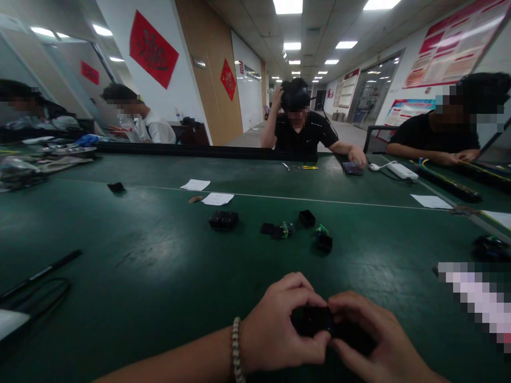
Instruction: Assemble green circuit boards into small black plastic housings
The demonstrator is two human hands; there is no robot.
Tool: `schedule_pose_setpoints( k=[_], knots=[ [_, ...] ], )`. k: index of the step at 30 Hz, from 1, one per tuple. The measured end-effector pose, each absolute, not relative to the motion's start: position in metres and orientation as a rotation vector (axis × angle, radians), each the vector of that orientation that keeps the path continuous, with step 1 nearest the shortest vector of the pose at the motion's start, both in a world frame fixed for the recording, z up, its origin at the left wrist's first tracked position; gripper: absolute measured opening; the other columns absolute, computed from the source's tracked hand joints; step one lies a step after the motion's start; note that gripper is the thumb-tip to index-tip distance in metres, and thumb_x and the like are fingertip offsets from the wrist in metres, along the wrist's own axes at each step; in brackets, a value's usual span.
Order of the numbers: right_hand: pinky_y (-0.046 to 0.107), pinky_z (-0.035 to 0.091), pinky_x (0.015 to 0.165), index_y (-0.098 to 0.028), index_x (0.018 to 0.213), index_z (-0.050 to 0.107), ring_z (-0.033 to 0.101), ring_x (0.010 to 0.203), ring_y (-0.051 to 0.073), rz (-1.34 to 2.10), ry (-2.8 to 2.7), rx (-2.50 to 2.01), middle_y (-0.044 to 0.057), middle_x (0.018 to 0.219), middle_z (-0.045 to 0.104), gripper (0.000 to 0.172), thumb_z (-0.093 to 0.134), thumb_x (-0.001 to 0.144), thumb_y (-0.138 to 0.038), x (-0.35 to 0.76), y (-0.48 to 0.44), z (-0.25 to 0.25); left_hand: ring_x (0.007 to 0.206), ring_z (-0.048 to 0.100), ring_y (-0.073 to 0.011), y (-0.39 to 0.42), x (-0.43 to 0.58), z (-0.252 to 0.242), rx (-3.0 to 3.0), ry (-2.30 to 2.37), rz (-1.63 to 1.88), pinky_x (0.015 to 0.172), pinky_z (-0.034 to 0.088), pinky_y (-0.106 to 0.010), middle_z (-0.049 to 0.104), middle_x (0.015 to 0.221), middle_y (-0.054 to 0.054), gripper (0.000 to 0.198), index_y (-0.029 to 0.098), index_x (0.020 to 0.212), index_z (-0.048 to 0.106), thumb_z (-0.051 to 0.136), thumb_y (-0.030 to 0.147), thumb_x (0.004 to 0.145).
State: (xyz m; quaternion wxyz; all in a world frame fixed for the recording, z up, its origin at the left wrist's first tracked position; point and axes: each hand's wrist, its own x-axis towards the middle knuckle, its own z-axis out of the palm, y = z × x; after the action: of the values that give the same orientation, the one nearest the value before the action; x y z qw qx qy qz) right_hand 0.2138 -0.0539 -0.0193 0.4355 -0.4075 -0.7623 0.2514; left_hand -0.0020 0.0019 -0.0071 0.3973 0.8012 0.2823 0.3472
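Note:
At the lower middle of the head view, a small black part (313, 321) is held between both hands, just above the green table (159, 287). My left hand (285, 324), with a beaded bracelet at the wrist, is closed round its left side. The fingers of my right hand (365, 332) pinch its right end. Beyond the hands lie a black block (223, 219), dark pieces with a green circuit board (284, 230), an open black box (307, 218) and another black box (324, 243) beside a small green board (322, 230).
Papers (217, 199) lie farther back, and a white power strip (402, 171) is at the back right. A black cable (51, 287) lies at left, a dark object (492, 248) at right. Several people sit around; one across the table rests a hand (356, 156) on it.

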Motion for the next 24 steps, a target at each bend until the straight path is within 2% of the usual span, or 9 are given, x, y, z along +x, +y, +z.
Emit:
schedule_pose_setpoints(
  k=[6,13,24],
  knots=[
    [0.024,0.068,0.071,-0.026,0.118,0.066,0.081,0.082,0.019,0.626,-1.889,-1.04,0.004,0.099,0.079,0.046,0.069,0.077,-0.005,0.213,-0.055,-0.014,0.079,0.066,-0.0184,0.003,-0.003,-0.005,2.01,0.719,0.819,0.069,0.054,-0.03,0.067,0.095,-0.007,0.038,0.015,0.104,0.08,0.084,0.021,0.066],
    [0.024,0.067,0.068,-0.026,0.115,0.066,0.078,0.079,0.017,0.614,-1.915,-1.035,0.003,0.096,0.077,0.04,0.068,0.081,-0.005,0.212,-0.055,-0.009,0.078,0.063,-0.0176,0.003,-0.003,0.005,2.022,0.731,0.787,0.068,0.052,-0.029,0.063,0.089,-0.005,0.029,0.016,0.102,0.081,0.08,0.025,0.075],
    [0.026,0.066,0.07,-0.025,0.115,0.066,0.077,0.083,0.018,0.694,-1.896,-1.069,0.004,0.099,0.076,0.036,0.069,0.084,-0.007,0.213,-0.055,-0.008,0.083,0.063,-0.0176,0.005,-0.004,0.007,1.972,0.746,0.715,0.069,0.051,-0.028,0.063,0.096,-0.005,0.03,0.018,0.105,0.079,0.08,0.029,0.078]
  ],
)
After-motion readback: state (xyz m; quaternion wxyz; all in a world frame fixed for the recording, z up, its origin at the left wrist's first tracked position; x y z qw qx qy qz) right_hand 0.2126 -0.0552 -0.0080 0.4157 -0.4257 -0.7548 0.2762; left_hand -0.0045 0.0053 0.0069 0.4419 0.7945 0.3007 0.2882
